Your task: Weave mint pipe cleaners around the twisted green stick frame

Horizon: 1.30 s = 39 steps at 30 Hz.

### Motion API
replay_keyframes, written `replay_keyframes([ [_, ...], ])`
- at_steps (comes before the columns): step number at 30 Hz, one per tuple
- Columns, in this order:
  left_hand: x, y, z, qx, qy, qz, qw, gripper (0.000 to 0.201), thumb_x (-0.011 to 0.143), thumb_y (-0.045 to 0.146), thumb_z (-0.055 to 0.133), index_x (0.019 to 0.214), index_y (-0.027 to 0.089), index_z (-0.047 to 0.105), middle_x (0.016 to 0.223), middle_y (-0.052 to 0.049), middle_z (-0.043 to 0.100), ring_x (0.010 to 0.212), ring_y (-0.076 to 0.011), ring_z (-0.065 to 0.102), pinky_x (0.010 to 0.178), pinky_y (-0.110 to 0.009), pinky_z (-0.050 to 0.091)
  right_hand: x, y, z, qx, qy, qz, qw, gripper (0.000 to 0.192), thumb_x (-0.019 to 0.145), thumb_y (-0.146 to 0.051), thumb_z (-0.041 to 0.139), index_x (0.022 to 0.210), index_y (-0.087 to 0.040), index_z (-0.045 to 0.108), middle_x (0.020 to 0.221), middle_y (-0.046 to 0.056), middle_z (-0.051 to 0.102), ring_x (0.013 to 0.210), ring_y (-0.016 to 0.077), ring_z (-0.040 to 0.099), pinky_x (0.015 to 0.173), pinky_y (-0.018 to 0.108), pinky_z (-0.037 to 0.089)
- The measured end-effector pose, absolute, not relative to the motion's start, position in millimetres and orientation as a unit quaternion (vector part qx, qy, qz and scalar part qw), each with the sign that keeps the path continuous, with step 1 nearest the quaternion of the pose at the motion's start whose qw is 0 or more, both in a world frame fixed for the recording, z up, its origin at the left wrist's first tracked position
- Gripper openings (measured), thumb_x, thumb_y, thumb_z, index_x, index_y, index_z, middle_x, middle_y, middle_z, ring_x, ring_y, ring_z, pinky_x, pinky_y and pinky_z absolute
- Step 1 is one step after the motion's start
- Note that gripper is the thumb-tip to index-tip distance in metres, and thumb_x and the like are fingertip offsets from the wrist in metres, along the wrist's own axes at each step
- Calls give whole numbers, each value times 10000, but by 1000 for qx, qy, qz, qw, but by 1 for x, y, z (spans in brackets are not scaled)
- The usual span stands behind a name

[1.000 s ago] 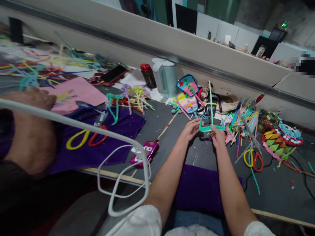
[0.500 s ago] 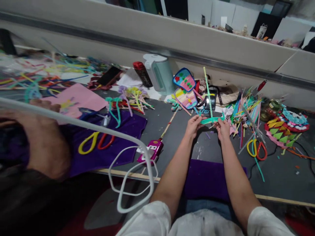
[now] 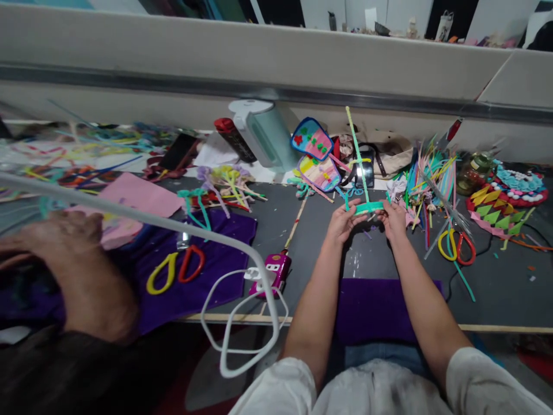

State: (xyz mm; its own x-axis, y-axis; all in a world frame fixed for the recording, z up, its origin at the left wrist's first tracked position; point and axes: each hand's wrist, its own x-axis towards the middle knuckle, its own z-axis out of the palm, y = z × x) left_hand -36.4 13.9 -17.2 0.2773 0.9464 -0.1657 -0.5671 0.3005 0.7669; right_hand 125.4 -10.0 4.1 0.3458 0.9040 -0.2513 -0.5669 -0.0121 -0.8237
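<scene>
Above the dark table I hold a green pipe-cleaner piece [image 3: 368, 207] between both hands. It is a flat green band with upturned ends, and a thin yellow-green stem [image 3: 356, 151] rises from its middle. My left hand [image 3: 344, 221] pinches the band's left end. At its right end, the fingers of my right hand [image 3: 393, 218] are closed on it. A purple cloth [image 3: 374, 308] lies below my forearms at the table edge. Just beyond my hands are fan-shaped craft pieces [image 3: 318, 173] in pink, yellow and blue.
On the right are a bundle of pipe cleaners [image 3: 432, 184], scissors [image 3: 457, 248] and a glass jar [image 3: 472, 173]. A kettle [image 3: 270, 138] stands behind. A magenta power strip [image 3: 276, 274] and white cable [image 3: 224, 340] lie left. A co-worker's arm [image 3: 93, 276] is at far left.
The view has shifted slightly, and the green band is turned a little in my hands, both still holding it. The co-worker's hand at left has moved a little.
</scene>
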Motion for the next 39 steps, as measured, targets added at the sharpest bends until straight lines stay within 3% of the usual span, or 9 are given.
replay_keyframes([
  [5, -36, 11, -18, 273, 324, 513, 747, 262, 841, 224, 762, 1079, 125, 712, 1026, -102, 777, 822, -188, 769, 880, -353, 633, 125, -12, 5, -444, -176, 567, 671, 199, 704, -277, 833, 788, -168, 690, 588, -32, 673, 515, 93, 640, 416, 149, 465],
  [11, -21, 8, -21, 258, 323, 513, 752, 377, 762, 239, 843, 1100, 138, 709, 920, -82, 792, 868, -206, 775, 988, -378, 572, 122, -13, 6, -420, -148, 587, 676, 235, 663, -253, 861, 796, -175, 683, 595, -60, 657, 497, 63, 590, 416, 138, 448],
  [22, -7, 4, -27, 231, 331, 531, 745, 340, 766, 191, 810, 1088, 146, 708, 923, -76, 796, 830, -182, 765, 950, -354, 572, 103, -13, 8, -436, -124, 549, 702, 392, 475, -293, 938, 692, -174, 634, 538, -84, 613, 467, 46, 503, 436, 163, 422],
  [31, -9, 8, -36, 240, 338, 546, 728, 459, 766, 279, 828, 1188, 184, 674, 926, -43, 789, 813, -160, 757, 894, -307, 574, 99, -14, 7, -437, -155, 550, 695, 321, 523, -277, 917, 656, -172, 645, 515, -72, 613, 470, 60, 527, 467, 186, 481],
  [39, -7, 4, -30, 266, 350, 573, 691, 463, 652, 293, 898, 1052, 159, 709, 910, -46, 780, 786, -153, 737, 842, -294, 568, 100, -15, 2, -420, -153, 583, 679, 320, 542, -279, 896, 763, -168, 694, 567, -69, 630, 482, 50, 518, 449, 165, 452],
])
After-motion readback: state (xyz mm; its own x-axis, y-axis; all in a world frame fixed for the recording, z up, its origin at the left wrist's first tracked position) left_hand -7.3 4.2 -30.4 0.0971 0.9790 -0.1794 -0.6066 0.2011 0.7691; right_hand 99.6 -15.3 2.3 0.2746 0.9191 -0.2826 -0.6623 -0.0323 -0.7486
